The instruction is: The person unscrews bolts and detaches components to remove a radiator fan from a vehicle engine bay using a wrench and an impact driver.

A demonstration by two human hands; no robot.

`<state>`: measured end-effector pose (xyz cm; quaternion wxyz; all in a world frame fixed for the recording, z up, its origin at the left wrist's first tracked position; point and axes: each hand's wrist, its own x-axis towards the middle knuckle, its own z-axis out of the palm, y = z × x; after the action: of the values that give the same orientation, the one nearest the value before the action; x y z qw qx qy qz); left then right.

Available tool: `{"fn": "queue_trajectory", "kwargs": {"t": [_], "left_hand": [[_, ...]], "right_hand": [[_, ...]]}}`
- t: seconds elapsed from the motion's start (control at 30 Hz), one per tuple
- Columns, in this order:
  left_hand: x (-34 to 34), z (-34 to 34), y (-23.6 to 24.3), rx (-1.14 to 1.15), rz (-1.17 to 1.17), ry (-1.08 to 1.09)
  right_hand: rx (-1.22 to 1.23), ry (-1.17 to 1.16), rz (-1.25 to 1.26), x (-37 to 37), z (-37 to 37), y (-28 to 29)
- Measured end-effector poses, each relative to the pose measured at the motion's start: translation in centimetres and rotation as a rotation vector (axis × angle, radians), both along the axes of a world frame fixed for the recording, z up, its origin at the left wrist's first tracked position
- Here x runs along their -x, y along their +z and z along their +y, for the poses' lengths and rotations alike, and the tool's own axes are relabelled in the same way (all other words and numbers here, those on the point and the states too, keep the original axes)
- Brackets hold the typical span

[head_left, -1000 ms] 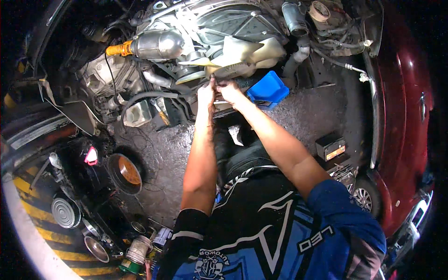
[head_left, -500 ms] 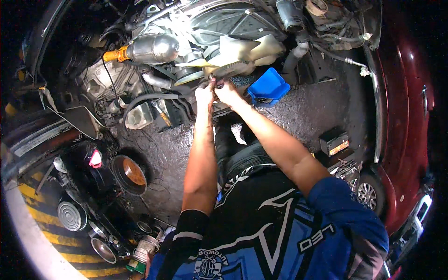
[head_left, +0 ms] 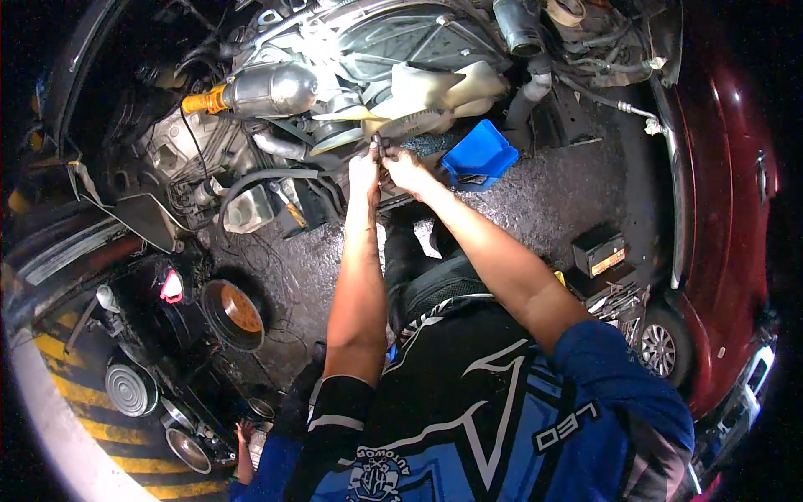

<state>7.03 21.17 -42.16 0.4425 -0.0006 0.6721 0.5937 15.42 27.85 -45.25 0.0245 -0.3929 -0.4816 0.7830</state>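
My left hand and my right hand meet at the front of an open engine bay. Both are closed, with fingertips together around a small dark piece whose kind I cannot make out. Just beyond them is a pale fan with broad blades, in front of a dark round shroud. A blue plastic tray with small parts in it sits to the right of my right hand. To the left, a work lamp with an orange handle lies over the engine.
A round pan with rusty liquid stands on the wet floor at left. A car battery and a pile of tools are at right, beside a dark red car. Another person's hand shows at lower left.
My hands stay together in nearly the same spot, with the fingers slightly shifted. Another person has come further into view at lower left, now covering most of the white and green container.
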Motion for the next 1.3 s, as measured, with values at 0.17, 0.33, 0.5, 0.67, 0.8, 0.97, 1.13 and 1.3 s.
{"fn": "queue_trajectory", "kwargs": {"t": [0.17,0.33,0.5,0.67,0.8,0.97,1.13,1.3], "left_hand": [[-0.9,1.6,-0.3,0.071,0.112,-0.027],[-0.7,1.6,-0.9,0.024,0.260,0.044],[0.1,0.7,-1.0,0.082,0.047,0.000],[-1.5,2.5,-0.1,0.058,0.300,-0.019],[-0.4,1.1,0.3,0.030,-0.034,0.014],[-1.2,1.7,-0.1,0.080,0.282,-0.031],[-0.1,1.3,-0.9,0.043,0.014,0.015],[-0.5,1.0,0.4,0.143,0.175,-0.087]], "right_hand": [[-0.563,0.039,-0.161,-0.8,0.7,0.2],[-0.709,-0.044,-0.179,-0.8,0.0,1.7],[-0.532,0.210,-0.273,-0.5,1.4,2.5],[-0.403,-0.067,-0.149,-0.9,0.9,1.6],[0.344,-0.084,0.073,-0.9,1.0,1.7],[-0.914,0.116,-0.286,-0.4,0.3,0.8],[-0.114,0.053,-0.025,-1.0,0.9,0.2],[-0.787,0.131,-0.303,-0.6,0.3,2.1]]}}
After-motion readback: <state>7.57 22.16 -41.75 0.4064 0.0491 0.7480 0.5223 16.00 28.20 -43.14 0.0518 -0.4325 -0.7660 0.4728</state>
